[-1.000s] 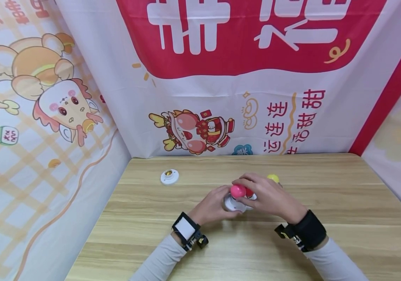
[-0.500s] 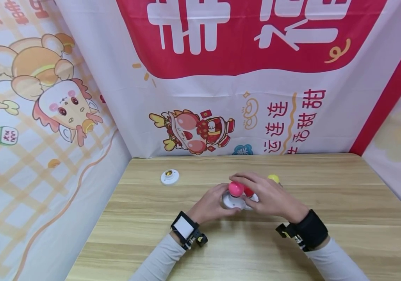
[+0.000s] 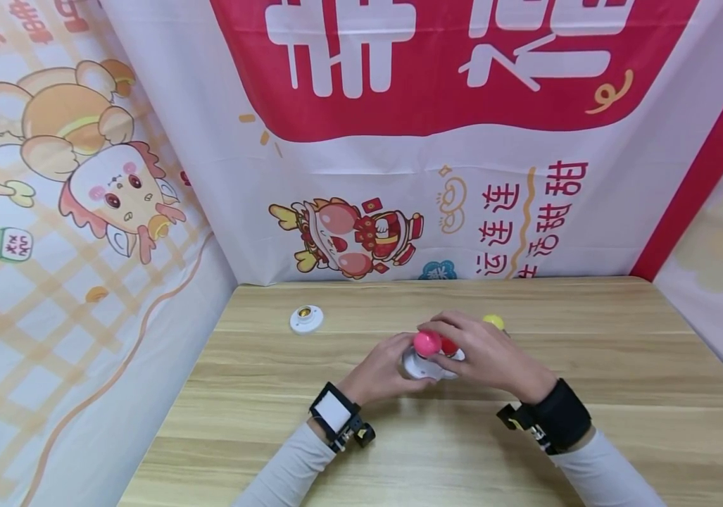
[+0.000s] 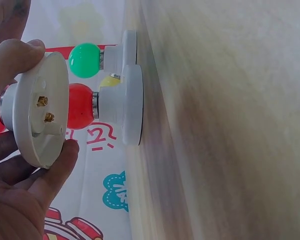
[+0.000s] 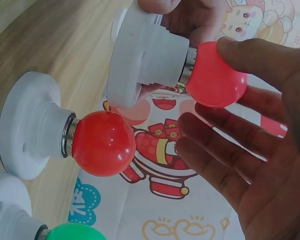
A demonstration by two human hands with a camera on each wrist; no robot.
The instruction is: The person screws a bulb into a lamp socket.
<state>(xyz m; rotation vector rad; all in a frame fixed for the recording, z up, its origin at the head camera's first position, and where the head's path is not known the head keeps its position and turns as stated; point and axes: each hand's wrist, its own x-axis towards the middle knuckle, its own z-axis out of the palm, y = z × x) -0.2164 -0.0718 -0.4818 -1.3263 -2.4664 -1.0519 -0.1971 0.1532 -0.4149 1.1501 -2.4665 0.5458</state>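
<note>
My left hand (image 3: 380,373) grips a white lamp holder (image 4: 30,107) by the rim of its round base, raised off the table. Its hollow underside shows two brass screws in the left wrist view. A pink light bulb (image 5: 217,75) sits in that holder, with part of its metal cap showing. Thumb and forefinger of my right hand (image 3: 484,355) pinch the bulb, while the other fingers are spread. Just beyond, a red bulb (image 5: 104,143) stands in another white lamp holder (image 5: 32,125) on the table.
A green bulb (image 4: 84,60) in its holder stands beside the red one, partly behind it. The yellow bulb (image 3: 493,322) is partly hidden by my right hand. At the back left lies a bulbless lamp holder (image 3: 306,321). A printed cloth (image 3: 361,162) hangs behind the wooden table (image 3: 260,422).
The held lamp holder and pink bulb shift slightly left, then partly back right. My right fingers shift slightly around the bulb. Both hands otherwise keep their places.
</note>
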